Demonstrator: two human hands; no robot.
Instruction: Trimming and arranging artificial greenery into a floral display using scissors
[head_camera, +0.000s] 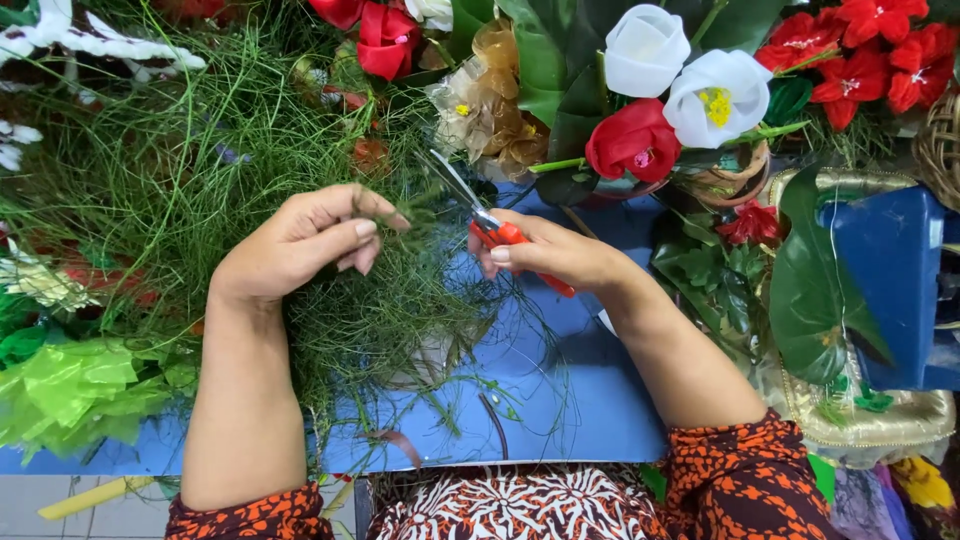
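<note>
Red-handled scissors (500, 236) gripped tight in my right hand (555, 255), blades open and pointing up at a thin green stem (420, 197), my left hand (300, 243) pinching that stem just left of the scissors, green grass bunch (200, 170) spread further left, blue table (560, 390) below the scissors, white flowers (690, 70) up and right of them

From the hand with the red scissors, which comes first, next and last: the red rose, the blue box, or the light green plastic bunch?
Measured from the right hand in the head view:
1. Red rose, just above it and slightly right.
2. Blue box, out at the right edge.
3. Light green plastic bunch, far across at the lower left, beyond the left hand.
</note>
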